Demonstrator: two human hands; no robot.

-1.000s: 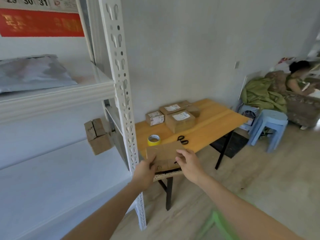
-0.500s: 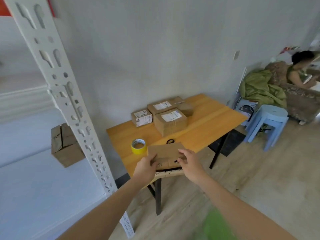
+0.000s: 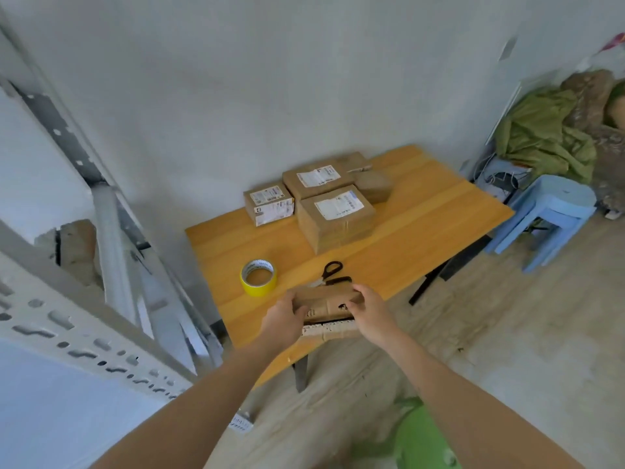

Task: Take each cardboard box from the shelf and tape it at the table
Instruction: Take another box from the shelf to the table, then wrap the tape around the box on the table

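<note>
I hold a small brown cardboard box [image 3: 326, 304] over the near edge of the wooden table [image 3: 422, 228]. My left hand [image 3: 282, 318] grips its left end and my right hand [image 3: 370, 311] grips its right end. A flap hangs loose under the box. Just beyond it lie black scissors [image 3: 333, 274], partly hidden by the box, and a yellow roll of tape [image 3: 258, 277] to the left. Several taped, labelled boxes [image 3: 334, 214] stand at the back of the table. Another cardboard box [image 3: 77, 245] sits on the white metal shelf [image 3: 67, 319] at the left, blurred.
The shelf's perforated upright and rails run along the left side, close to the table's left edge. Stacked blue plastic stools [image 3: 548, 218] stand to the right of the table, with a green cloth [image 3: 541, 130] heaped behind. A green stool [image 3: 422, 438] is near my feet.
The view has swung from the shelf to the table and come closer. Both hands have carried the box forward, over the table's near edge beside the scissors.
</note>
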